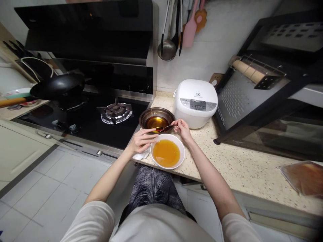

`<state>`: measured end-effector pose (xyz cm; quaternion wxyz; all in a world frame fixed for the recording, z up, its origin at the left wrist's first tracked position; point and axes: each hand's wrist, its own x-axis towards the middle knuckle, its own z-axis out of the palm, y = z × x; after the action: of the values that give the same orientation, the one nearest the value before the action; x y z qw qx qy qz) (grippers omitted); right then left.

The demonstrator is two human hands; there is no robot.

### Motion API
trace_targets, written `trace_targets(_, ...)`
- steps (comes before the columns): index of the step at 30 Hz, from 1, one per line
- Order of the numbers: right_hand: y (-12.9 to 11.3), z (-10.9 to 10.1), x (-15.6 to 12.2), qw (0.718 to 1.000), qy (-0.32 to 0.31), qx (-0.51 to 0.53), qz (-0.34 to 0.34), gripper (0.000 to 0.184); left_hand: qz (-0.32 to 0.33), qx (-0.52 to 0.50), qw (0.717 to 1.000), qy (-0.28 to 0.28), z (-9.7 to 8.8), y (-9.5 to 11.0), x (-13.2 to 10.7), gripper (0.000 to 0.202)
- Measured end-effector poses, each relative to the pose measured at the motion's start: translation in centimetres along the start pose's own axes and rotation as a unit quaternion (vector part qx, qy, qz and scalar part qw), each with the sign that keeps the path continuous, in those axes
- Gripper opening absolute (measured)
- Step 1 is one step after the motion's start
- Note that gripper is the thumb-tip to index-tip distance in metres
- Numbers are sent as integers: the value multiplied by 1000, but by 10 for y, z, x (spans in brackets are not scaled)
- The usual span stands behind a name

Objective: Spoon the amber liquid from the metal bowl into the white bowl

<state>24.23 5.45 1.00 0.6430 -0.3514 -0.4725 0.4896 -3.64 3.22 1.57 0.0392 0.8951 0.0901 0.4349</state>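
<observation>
A white bowl of orange liquid sits at the front edge of the speckled counter. My left hand rests against the bowl's left rim, fingers curled on it. My right hand pinches the handle of a spoon. The spoon's bowl hangs over a metal bowl holding amber liquid, just behind the white bowl.
A white rice cooker stands right of the metal bowl. A gas hob and a black pan lie to the left. A black rack fills the right side. Utensils hang on the wall. A paper towel lies under my left hand.
</observation>
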Motion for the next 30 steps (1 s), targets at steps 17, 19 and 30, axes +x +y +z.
trace_targets(17,4,5,-6,1000,4,8,-22,48,11,69,997,-18,11,-2,-9,24)
trace_targets(19,3,5,-7,1000,-4,8,-18,49,31,88,996,1,11,0,-6,21)
trace_targets(30,-4,5,-10,999,-23,-28,-16,49,39,93,995,21,5,4,-2,25)
